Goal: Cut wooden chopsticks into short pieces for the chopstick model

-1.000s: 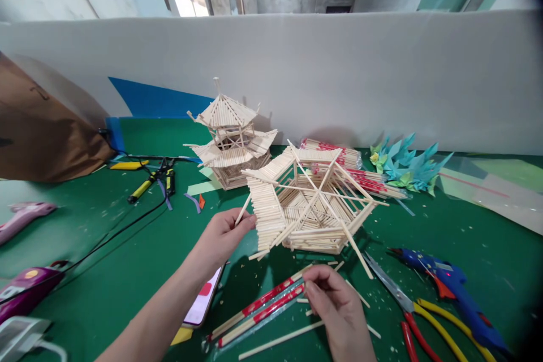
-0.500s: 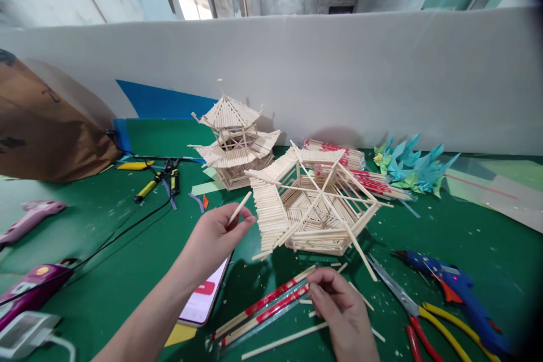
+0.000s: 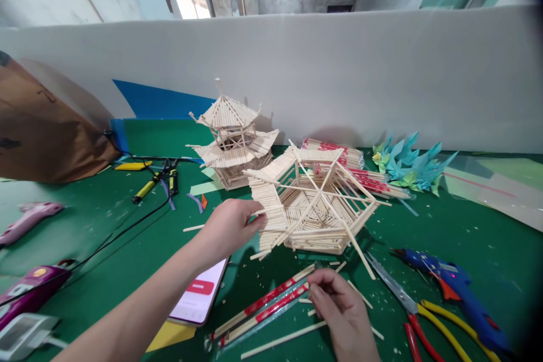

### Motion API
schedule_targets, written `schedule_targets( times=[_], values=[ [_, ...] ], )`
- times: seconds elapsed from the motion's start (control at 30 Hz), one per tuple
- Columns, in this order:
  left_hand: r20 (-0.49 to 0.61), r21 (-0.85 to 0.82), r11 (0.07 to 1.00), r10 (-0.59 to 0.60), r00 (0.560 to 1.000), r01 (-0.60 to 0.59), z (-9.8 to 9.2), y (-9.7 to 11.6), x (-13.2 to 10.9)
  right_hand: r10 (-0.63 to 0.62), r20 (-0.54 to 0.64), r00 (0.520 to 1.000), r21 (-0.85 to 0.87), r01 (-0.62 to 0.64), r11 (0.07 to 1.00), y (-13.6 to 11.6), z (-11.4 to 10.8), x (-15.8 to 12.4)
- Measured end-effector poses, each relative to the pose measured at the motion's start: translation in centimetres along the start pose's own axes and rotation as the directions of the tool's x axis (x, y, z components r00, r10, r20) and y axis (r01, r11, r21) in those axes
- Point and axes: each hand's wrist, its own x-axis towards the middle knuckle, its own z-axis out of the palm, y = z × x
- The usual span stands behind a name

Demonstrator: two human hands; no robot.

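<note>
My left hand (image 3: 231, 229) is closed on a thin wooden stick (image 3: 194, 228), which lies nearly level and sticks out behind the wrist. Its fingertips are at the left roof edge of an unfinished stick-built pavilion (image 3: 271, 209), whose other roof sides show bare crossed sticks. Lower down, my right hand (image 3: 345, 314) is curled with thumb and fingers pinched together, and what they hold, if anything, is hidden. It sits by the end of red-banded stick packets (image 3: 271, 308). A loose long stick (image 3: 284, 340) reaches toward its fingers.
A finished stick pagoda (image 3: 229, 141) stands behind. Scissors (image 3: 396, 288), yellow-handled pliers (image 3: 445, 322) and a blue glue gun (image 3: 449, 280) lie right. Left are a phone (image 3: 197, 297), wire strippers (image 3: 156, 181) and a black cable (image 3: 127, 232). Paper plants (image 3: 416, 167) stand at back right.
My left hand has moved right to the pavilion's left roof edge, and its stick has swung from pointing up to nearly level. My right hand has stayed in place.
</note>
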Motion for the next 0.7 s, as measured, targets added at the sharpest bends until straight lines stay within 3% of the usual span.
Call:
schedule_targets(
  times=[0.23,0.7],
  values=[
    [0.064,-0.062,0.998,-0.017,0.998,0.021,-0.7,-0.3,1.3,0.011,0.062,0.998,-0.020,-0.009,1.000,0.0,-0.3,0.1],
    [0.283,-0.205,0.977,-0.004,0.959,0.064,-1.6,-1.6,3.1,0.028,0.032,0.999,0.056,-0.030,0.998,0.2,0.2,-0.4]
  ],
)
